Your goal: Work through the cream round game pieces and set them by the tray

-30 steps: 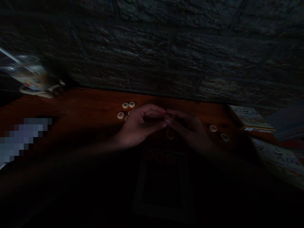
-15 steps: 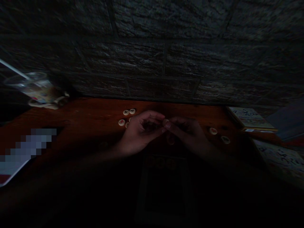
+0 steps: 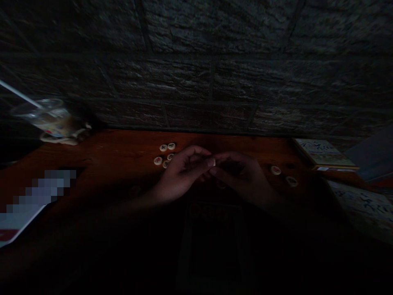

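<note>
My left hand (image 3: 181, 174) and my right hand (image 3: 245, 174) meet at the fingertips over the wooden table (image 3: 123, 143). Between their thumbs and fingers is a small pale piece (image 3: 213, 162), mostly covered by the fingertips. Left of my left hand lie several round pieces with black or red characters, among them a red-marked piece (image 3: 158, 160). Right of my right hand are a red-marked piece (image 3: 275, 170) and a dark-marked piece (image 3: 291, 181). Below my hands, in deep shadow, is a frame-like tray (image 3: 184, 246) with round pieces (image 3: 208, 212) near its top.
A clear plastic cup (image 3: 55, 119) with a straw stands at the back left. Nearer on the left lies a white-edged flat object (image 3: 23, 223), partly pixelated. Two patterned boxes, one farther (image 3: 325, 153) and one nearer (image 3: 362, 205), lie at the right. A stone wall (image 3: 184, 82) rises behind.
The fingertips have shifted around the small piece, and my left thumb now lies over it. My right thumb is a little lower. The view has tilted slightly.
</note>
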Motion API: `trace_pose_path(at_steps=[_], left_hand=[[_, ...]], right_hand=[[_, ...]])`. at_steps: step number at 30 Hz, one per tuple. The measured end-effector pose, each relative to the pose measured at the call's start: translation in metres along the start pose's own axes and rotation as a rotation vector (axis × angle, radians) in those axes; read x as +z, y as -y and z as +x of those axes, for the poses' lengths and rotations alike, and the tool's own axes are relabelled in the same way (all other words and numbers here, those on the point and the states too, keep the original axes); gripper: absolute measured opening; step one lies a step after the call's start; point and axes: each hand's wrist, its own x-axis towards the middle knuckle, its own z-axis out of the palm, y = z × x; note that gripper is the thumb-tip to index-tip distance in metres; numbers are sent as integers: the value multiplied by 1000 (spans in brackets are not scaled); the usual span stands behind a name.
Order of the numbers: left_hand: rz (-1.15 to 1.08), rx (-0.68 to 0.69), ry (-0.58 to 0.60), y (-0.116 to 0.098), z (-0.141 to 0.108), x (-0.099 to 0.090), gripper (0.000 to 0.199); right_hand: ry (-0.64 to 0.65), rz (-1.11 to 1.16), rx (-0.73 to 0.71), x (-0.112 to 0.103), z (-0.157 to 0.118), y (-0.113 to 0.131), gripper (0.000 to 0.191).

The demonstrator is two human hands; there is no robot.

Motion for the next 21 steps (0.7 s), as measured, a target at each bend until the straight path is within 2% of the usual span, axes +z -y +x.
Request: trace_pose_path(at_steps=[7, 16, 21], left_hand=[[21, -10, -13, -1, 0, -3, 25], [70, 26, 43, -1, -1, -3, 14], [73, 0, 37, -4, -1, -2, 14]], right_hand=[[-55, -86, -106, 1, 0, -3, 31], [-66, -343, -257, -2, -4, -6, 28], [-73, -301, -231, -1, -4, -4, 37]])
